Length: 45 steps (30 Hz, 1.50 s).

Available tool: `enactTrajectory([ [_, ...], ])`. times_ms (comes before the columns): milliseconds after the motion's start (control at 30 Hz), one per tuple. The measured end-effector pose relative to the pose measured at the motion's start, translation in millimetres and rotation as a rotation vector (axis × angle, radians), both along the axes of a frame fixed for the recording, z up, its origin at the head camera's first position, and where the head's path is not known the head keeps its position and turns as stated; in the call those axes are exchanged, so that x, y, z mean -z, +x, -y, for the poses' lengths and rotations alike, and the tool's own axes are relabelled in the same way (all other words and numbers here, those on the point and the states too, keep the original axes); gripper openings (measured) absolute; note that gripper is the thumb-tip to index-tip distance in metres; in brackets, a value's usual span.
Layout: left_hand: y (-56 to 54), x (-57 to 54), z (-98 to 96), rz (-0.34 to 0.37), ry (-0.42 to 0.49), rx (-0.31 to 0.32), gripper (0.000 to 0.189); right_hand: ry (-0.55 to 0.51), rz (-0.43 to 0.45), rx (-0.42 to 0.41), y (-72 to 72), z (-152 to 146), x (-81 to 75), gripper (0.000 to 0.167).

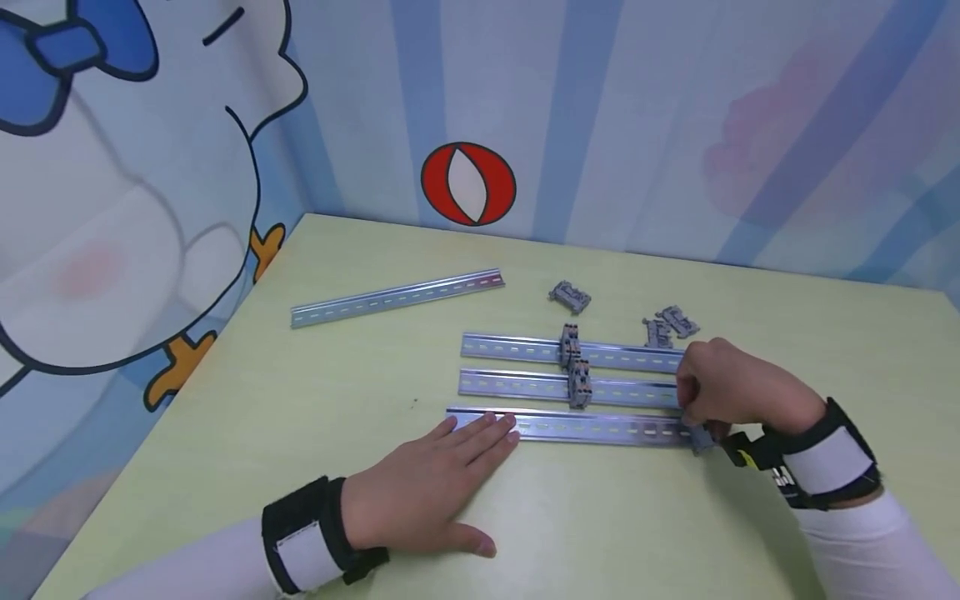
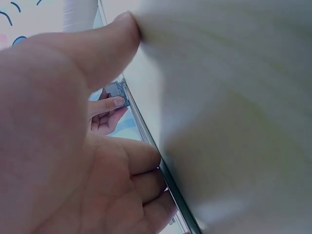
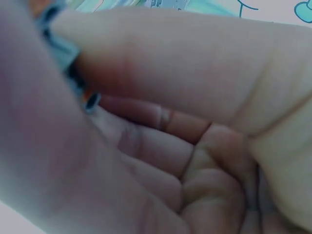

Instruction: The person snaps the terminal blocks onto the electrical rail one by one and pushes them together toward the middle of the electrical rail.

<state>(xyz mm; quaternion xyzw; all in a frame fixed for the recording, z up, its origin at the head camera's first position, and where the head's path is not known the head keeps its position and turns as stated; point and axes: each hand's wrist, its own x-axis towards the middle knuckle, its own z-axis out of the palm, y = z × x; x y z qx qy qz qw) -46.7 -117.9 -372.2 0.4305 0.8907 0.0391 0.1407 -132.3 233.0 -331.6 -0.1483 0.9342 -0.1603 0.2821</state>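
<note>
My left hand [image 1: 427,487] lies with straight fingers over the left end of the front slotted metal DIN rail [image 1: 600,427], its thumb spread out on the table. At that rail's right end my right hand [image 1: 742,387] pinches a small grey terminal block [image 1: 702,440]. In the left wrist view the pinched terminal block [image 2: 116,92] sits right at the rail's edge [image 2: 180,197]. Fingers cover most of the terminal block [image 3: 73,73] in the right wrist view. Behind lie a middle rail [image 1: 510,384] and a back rail [image 1: 510,347], each carrying upright terminal blocks [image 1: 579,383] near the centre.
A separate DIN rail [image 1: 397,297] lies slanted at the back left of the pale yellow table [image 1: 360,375]. One loose terminal block [image 1: 570,297] lies behind the rails, and two more loose blocks [image 1: 678,321] are by my right hand. A printed wall [image 1: 630,125] stands behind.
</note>
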Motion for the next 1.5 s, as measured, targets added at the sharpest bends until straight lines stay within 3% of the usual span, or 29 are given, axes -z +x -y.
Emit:
enactTrajectory([
  [267, -0.1, -1.9, 3.3, 0.009, -0.020, -0.013, 0.102, -0.039, 0.053, 0.004, 0.4, -1, -3.4, 0.008],
  [533, -1.1, 2.0, 2.8, -0.006, 0.023, 0.007, 0.102, -0.088, 0.116, -0.010, -1.5, -20, -12.9, 0.023],
  [1000, -2.8, -0.3, 1.2, 0.013, 0.008, 0.017, 0.101, -0.258, 0.185, -0.020, -2.6, -11, -8.6, 0.015],
  [1500, 0.1, -2.3, 0.8, -0.014, -0.006, 0.024, 0.100, -0.208, 0.138, 0.001, 1.7, 4, -7.6, 0.012],
])
